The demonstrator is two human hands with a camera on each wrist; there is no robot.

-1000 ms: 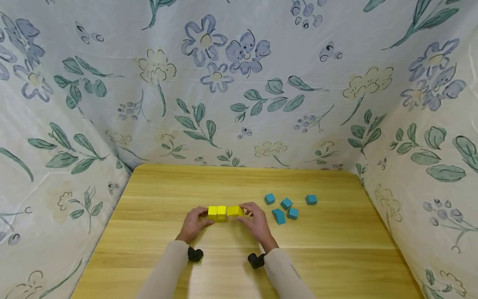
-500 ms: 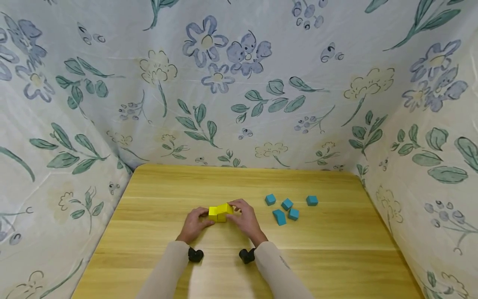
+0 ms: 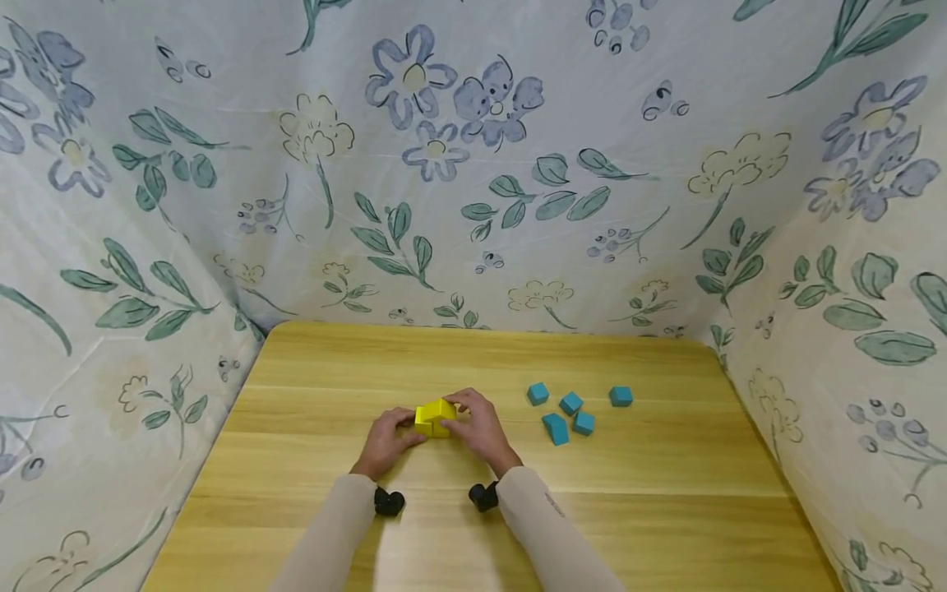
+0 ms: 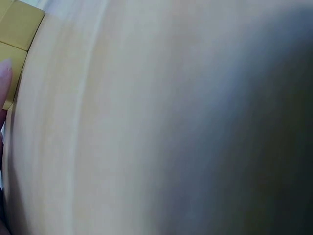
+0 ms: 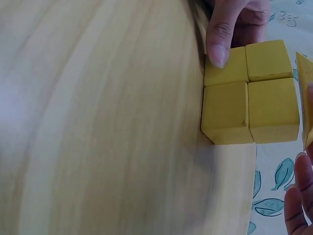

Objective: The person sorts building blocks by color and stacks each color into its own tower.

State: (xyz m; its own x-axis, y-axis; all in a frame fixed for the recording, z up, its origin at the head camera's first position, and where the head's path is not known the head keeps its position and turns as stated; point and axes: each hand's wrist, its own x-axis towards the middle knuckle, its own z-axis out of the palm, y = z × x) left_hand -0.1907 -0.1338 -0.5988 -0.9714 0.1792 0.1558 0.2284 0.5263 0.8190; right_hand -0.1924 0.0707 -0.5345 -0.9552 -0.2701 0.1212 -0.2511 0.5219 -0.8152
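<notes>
Four-sided yellow blocks (image 5: 274,110) form a two-by-two upright stack on the table, largest in the right wrist view. My left hand (image 3: 386,444) grips the stack's left side, with its thumb (image 5: 218,51) on the front of a lower block. At the left edge of the left wrist view, two yellow blocks (image 4: 22,22) and a fingertip show. My right hand (image 3: 481,427) holds another yellow block (image 3: 441,409) just above the stack. That block (image 5: 306,98) has a slanted edge and is cut off by the right wrist view, so its full shape is hidden.
Several blue blocks (image 3: 570,403) lie loose on the wooden table (image 3: 629,526), right of my hands; one (image 3: 556,428) has an angled shape. Flowered cloth (image 3: 473,189) hangs behind the table and along both sides. A small black camera (image 3: 389,502) sits at my left wrist.
My right hand has moved left with the yellow block, from beside the stack to above it. The left hand stays in place, and the blue blocks lie as before.
</notes>
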